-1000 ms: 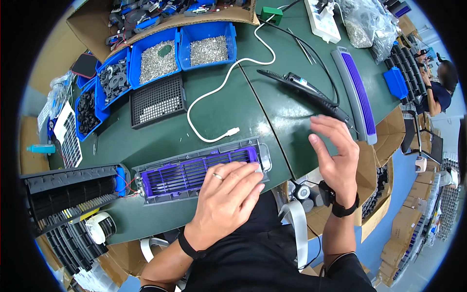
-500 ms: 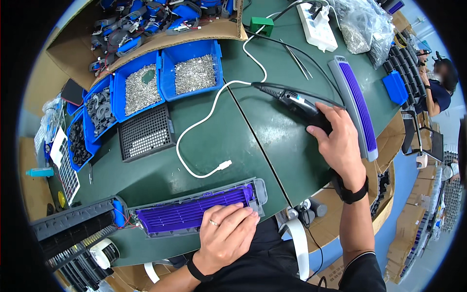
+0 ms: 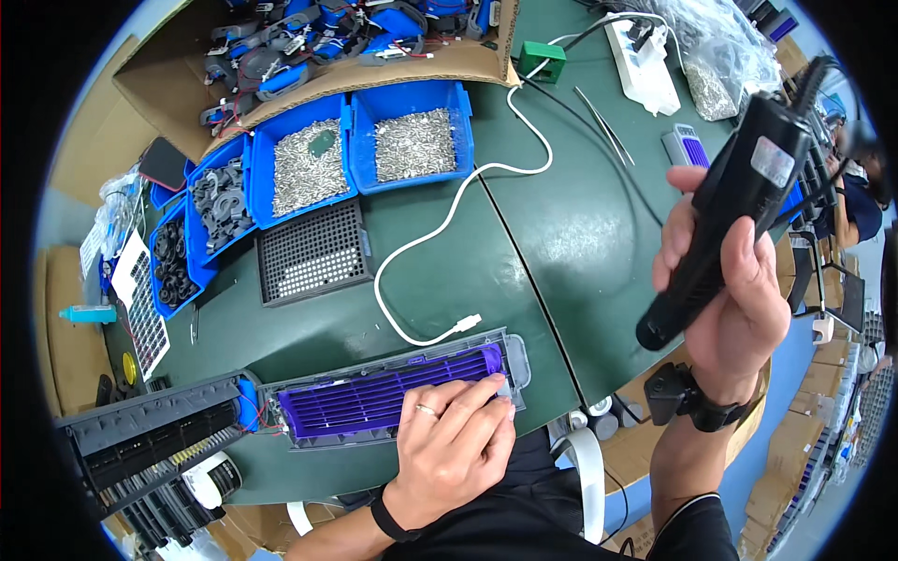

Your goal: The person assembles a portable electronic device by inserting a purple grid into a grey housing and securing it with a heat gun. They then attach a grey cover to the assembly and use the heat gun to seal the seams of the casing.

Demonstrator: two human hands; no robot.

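Purple panel (image 3: 365, 404), slim straight slats, grey frame (image 3: 517, 360), lay on smooth green tabletop (image 3: 608, 280). Left hand (image 3: 454, 449) bent over its right end, grip unclear. Right hand (image 3: 734, 323) curled firmly round a raised, black, rounded tool (image 3: 734, 192).

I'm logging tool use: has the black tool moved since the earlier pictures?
Yes: from lying on the table near the seam, the tool has been lifted rightward, away from that seam, into the right hand.
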